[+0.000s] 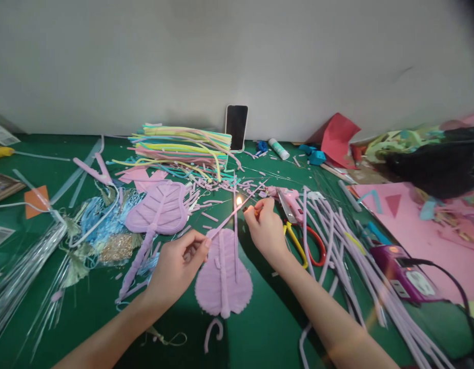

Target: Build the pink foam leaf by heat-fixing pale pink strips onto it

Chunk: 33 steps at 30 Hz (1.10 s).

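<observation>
Between the thumb and fingers of my left hand (180, 260) is a thin lilac pipe cleaner (226, 221), slanting up to the right. My right hand (266, 229) is closed around a lighter (246, 209), mostly hidden by the fingers. Its small flame (239, 200) burns at or just behind the strip; I cannot tell whether they touch. Under my hands lies a lilac fan-shaped piece (239, 294) with a central rib, and another thin strip (235, 256) lies over its right side. A finished-looking lilac fan (160, 207) with a twisted handle rests left of it.
Scissors (301, 251) and a pink glue gun (294, 202) lie beside my right hand. Lilac pipe cleaners (346, 256) spread rightward near a purple device (404, 274) with a cord. A colored bundle (179, 143) and phone (237, 125) are behind; blue tassels (106, 215) are left.
</observation>
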Motion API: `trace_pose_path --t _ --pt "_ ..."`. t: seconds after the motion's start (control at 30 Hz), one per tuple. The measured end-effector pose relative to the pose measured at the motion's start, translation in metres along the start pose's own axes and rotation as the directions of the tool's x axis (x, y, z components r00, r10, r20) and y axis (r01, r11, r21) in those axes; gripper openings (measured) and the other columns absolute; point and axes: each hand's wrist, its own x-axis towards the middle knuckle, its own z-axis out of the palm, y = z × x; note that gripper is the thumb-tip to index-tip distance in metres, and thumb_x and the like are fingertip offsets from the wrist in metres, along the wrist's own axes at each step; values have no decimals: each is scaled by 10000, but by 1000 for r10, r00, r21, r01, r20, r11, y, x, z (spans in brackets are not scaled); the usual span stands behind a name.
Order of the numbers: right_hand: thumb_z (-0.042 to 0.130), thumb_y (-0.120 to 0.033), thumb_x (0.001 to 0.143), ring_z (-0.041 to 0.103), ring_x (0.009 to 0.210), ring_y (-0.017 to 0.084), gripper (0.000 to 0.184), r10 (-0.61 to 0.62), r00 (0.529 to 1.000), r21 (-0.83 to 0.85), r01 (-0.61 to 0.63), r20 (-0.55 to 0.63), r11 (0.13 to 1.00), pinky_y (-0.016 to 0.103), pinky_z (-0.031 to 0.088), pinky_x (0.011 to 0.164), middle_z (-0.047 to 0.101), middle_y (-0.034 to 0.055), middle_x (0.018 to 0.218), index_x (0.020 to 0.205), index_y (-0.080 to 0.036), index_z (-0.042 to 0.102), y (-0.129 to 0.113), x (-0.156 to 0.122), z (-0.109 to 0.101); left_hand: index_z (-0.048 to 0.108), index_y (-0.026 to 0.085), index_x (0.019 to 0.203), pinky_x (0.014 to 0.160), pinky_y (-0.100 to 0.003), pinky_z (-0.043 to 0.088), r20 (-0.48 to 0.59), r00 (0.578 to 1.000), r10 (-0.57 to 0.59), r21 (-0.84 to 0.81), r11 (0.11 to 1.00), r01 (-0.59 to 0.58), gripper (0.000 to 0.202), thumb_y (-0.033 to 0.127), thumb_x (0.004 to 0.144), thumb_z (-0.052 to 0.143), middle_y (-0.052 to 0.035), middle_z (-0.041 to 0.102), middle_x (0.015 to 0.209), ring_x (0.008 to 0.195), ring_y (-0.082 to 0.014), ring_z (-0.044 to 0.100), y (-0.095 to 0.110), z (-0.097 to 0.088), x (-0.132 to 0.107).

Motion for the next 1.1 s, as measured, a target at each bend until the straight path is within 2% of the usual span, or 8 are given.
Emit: trace_pose_path --t 0.27,0.43,0.53,0.73,0.97,1.1 --pt "360 -369 852 481 471 204 171 30 999 -55 -31 -28 998 256 205 490 481 -35 537 917 -214 388 -5 -1 -3 578 192 725 482 -193 367 -42 998 48 63 997 -46 214 346 861 517 45 573 566 507 -95 514 0 0 -1" --pt "371 -341 846 486 471 187 127 -14 1000 -32 14 8 999 249 194 488 487 -38 539 880 -220 357 -13 -10 -5 580 191 696 491 -199 360 -122 971 203 248 954 -169 177 273 844 528 49 551 554 482 -85 485 -4 2 -2" --pt "381 -328 840 481 458 172 110 -59 998 -20 60 15 998 243 196 481 478 -43 541 853 -226 341 -18 -19 -3 589 193 692 497 -195 357 -130 944 304 347 906 -244 171 245 844 533 58 525 534 471 -78 465 -5 3 -1" --pt "367 -313 837 480 477 179 104 -115 992 14 115 45 993 241 216 480 464 -43 543 843 -237 298 -24 -31 1 596 190 694 498 -190 352 -135 907 399 433 847 -308 190 216 866 523 59 520 538 472 -71 461 -7 4 -1" --pt "388 -340 861 455 460 164 128 -14 1000 -43 14 3 999 239 193 492 483 -38 568 861 -230 323 -13 -13 -4 586 180 736 533 -180 370 -112 850 515 495 770 -402 140 164 866 537 53 524 576 504 -66 486 -13 4 -1" --pt "383 -351 864 462 462 178 149 -5 999 -68 2 -33 998 245 196 485 488 -32 552 908 -210 363 -6 -3 -7 596 189 750 545 -183 386 -106 833 543 520 744 -419 136 155 864 530 53 536 577 510 -69 506 -11 3 -2"
